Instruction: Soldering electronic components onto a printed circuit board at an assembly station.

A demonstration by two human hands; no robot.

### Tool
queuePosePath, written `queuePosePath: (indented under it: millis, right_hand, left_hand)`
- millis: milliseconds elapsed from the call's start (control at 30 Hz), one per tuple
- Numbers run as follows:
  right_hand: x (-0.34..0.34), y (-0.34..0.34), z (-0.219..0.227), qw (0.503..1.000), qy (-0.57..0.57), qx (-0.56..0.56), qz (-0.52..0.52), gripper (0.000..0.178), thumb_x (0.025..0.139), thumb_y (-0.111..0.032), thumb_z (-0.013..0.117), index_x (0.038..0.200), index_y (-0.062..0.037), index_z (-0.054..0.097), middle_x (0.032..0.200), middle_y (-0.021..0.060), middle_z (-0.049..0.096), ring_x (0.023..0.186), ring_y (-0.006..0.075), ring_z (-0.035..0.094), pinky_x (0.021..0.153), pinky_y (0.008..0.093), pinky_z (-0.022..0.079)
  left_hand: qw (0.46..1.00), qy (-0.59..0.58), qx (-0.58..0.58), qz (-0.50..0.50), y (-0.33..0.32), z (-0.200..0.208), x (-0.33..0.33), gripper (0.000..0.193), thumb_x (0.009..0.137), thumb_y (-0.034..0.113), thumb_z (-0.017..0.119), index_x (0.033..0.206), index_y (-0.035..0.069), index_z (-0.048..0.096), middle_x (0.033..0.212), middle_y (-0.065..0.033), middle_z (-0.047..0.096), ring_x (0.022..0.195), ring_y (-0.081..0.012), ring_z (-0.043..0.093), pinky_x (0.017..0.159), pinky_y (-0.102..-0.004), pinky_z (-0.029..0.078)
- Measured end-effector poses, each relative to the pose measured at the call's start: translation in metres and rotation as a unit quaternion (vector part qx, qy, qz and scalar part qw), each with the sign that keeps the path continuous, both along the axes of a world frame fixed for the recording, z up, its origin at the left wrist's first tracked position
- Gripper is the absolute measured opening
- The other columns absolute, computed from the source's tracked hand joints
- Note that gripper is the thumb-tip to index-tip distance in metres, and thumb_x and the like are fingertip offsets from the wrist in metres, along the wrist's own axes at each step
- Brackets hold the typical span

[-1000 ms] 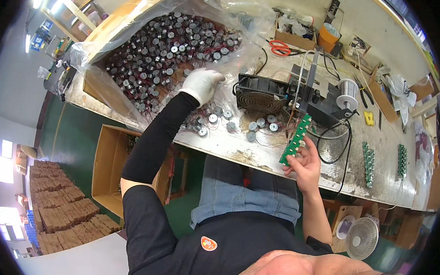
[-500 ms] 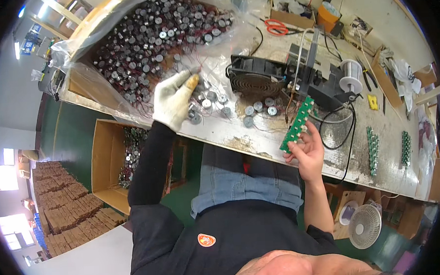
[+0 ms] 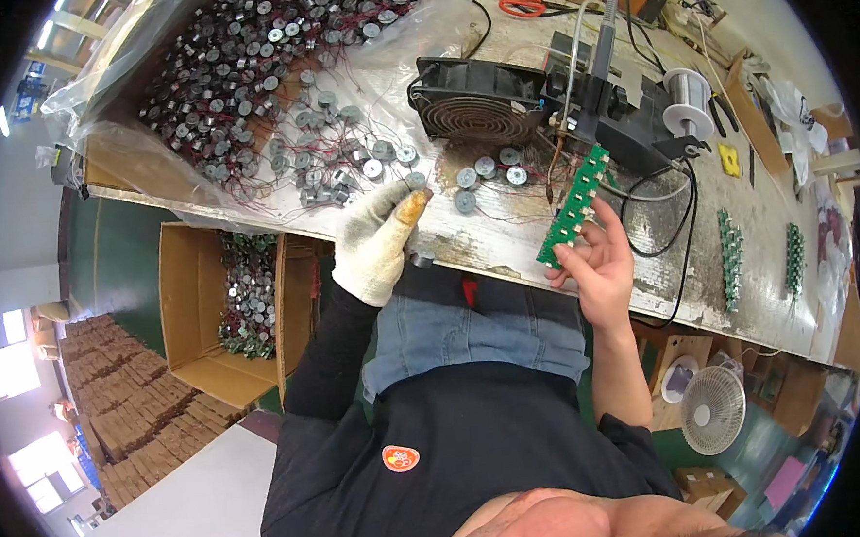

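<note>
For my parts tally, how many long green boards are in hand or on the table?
3: one held board in the right hand, plus a nearer board and a farther board toward the right end of the table. Others could be hidden.

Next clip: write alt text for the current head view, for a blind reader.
A person's bare right hand holds a green board over a worn bench; the gloved left hand is beside loose round metal parts with red wires. Beyond stand a black fan and a wire spool, and more parts fill a plastic-lined box at left.
</note>
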State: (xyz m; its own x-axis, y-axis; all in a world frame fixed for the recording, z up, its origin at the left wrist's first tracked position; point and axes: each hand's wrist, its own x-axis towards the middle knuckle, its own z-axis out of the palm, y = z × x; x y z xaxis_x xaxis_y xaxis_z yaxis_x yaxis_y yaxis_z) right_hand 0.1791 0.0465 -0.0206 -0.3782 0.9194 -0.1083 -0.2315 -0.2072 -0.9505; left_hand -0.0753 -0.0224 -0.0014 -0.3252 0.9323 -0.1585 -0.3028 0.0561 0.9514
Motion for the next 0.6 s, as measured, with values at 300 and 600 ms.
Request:
queuePosePath:
  millis: [300,600]
  right_hand:
    - [0.0,0.001,-0.001,1.0,0.015,-0.023,0.013,0.066,0.083,0.011,0.06,0.14,-0.0006,0.028,0.101,0.0156,0.059,0.067,0.0172,0.065,0.051,0.0247,0.053]
    - [0.001,0.003,0.005,0.998,0.004,-0.053,0.015,0.067,0.083,0.008,0.062,0.14,-0.0008,0.028,0.101,0.0166,0.059,0.068,0.0183,0.065,0.051,0.0245,0.053]
  left_hand:
    - [0.984,0.171,-0.044,-0.024,0.0,0.014,0.013,0.026,0.088,0.013,0.067,0.105,-0.006,0.064,0.09,-0.0096,0.069,0.076,-0.0114,0.063,0.069,-0.023,0.05]
    - [0.994,0.017,-0.087,-0.06,0.013,0.004,0.054,0.021,0.09,0.012,0.063,0.099,-0.007,0.064,0.089,-0.0116,0.068,0.076,-0.0149,0.066,0.07,-0.0253,0.052]
